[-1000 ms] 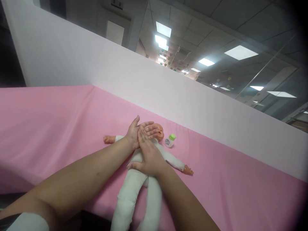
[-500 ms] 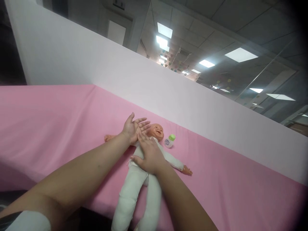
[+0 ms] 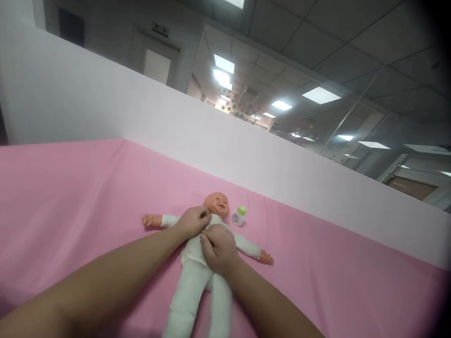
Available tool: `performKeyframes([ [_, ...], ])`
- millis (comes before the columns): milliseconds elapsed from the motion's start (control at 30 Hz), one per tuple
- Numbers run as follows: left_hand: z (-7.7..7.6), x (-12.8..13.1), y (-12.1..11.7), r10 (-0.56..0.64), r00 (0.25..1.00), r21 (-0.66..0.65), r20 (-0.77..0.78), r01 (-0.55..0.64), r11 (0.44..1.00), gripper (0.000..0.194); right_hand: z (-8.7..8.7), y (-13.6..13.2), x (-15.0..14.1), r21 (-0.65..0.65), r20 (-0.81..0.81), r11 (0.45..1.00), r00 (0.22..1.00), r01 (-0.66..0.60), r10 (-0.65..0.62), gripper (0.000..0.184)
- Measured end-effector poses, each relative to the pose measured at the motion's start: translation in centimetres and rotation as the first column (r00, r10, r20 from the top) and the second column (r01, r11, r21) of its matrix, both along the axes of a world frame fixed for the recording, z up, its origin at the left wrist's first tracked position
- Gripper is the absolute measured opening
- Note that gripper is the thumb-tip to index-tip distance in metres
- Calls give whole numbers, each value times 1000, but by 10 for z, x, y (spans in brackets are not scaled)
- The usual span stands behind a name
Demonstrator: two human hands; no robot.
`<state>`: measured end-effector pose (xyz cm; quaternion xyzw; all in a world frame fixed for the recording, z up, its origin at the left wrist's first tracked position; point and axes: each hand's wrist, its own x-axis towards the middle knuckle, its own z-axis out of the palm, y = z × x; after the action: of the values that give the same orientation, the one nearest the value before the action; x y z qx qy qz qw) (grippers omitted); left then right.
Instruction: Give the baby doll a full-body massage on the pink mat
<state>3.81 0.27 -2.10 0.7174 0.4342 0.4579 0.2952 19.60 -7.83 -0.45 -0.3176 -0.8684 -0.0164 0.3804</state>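
Left hand (image 3: 193, 221) and right hand (image 3: 221, 246) have curled, fingers narrow, over the cloth-bodied doll (image 3: 196, 250) (smooth, shiny head (image 3: 215, 203)) near the sheet's (image 3: 303, 263) far edge.

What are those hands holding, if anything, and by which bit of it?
It can't be told: the left hand and right hand are curled at the chest of the doll, but whether they pinch it there is hidden.

A white partition (image 3: 211, 141) slants from 10 to 3 o'clock; beyond, a door (image 3: 157, 67) at 11, ceiling light panels (image 3: 321, 95) from 12 to 3.
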Motion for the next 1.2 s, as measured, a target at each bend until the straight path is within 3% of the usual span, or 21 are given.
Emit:
performKeyframes([
  [167,5,-2,-9,6,986,128,-169,15,992,24,-5,-21,32,-48,-55,980,980,-193,190,22],
  [333,4,1,-10,67,952,163,-298,-18,986,21,1,-43,52,-106,133,953,946,-284,297,50],
  [467,5,0,-10,59,949,163,-309,-8,987,21,5,-51,52,-185,235,902,874,-390,426,69],
  [667,8,-2,-9,36,957,119,-287,-2,993,20,6,-56,46,-218,234,859,830,-463,506,55],
  [800,9,-2,-6,3,958,94,-286,24,995,21,15,-46,56,-327,206,894,900,-307,384,75],
  [1000,12,2,-5,2,954,81,-301,23,996,23,13,-5,83,-430,231,902,970,37,70,61],
  [1200,26,-5,-17,-10,939,186,-343,78,979,17,11,8,89,-482,96,853,980,201,-176,49],
])
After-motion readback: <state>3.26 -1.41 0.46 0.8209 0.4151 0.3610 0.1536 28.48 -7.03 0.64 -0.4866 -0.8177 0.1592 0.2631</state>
